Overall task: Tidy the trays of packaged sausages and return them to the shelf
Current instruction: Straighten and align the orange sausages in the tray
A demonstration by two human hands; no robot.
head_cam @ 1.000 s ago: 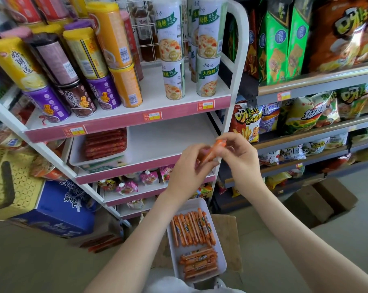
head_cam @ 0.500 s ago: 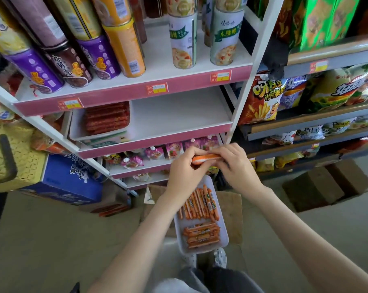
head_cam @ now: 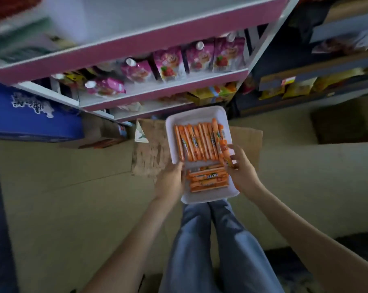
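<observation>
1 white tray (head_cam: 200, 114), flat on a cardboard sheet (head_cam: 150, 151) on the floor, just in front of the shelf unit (head_cam: 136, 44). The tray holds orange sausages in 2 lots.

Far lot (head_cam: 194, 142): approx. 9 sticks side by side, lengthwise, filling the far half from the L edge nearly to the R edge. Blur makes the exact no. unsure.

Near lot (head_cam: 208, 179): approx. 5 sticks crosswise, packed tight in the near half, w/ a strip of bare tray along the near edge.

1 more sausage (head_cam: 228, 156) sits at the tray's R edge, lengthwise, against the far lot's last stick. R hand (head_cam: 242, 169) pinches it btwn thumb and curled fingers. L hand (head_cam: 171, 180) is at the tray's L edge, level w/ the gap btwn the 2 lots. Its fingers are curled onto the rim, holding it; the tips are hidden.

2 legs in blue jeans (head_cam: 210, 240) show below the tray's near edge.

The shelf unit is white w/ pink front edges. One shelf carries 5 pink pouches (head_cam: 168, 64) w/ white caps: 3 upright toward its R end, 1 leaning mid-shelf, 1 lying flat near its L end. The shelf below has yellow-orange packs (head_cam: 217, 93) at its R end, no. unclear.

1 blue box (head_cam: 31, 115) w/ white lettering is beside the unit's L side. A dark rack (head_cam: 305, 81) stands to the R w/ yellow bags, too blurred to count.
</observation>
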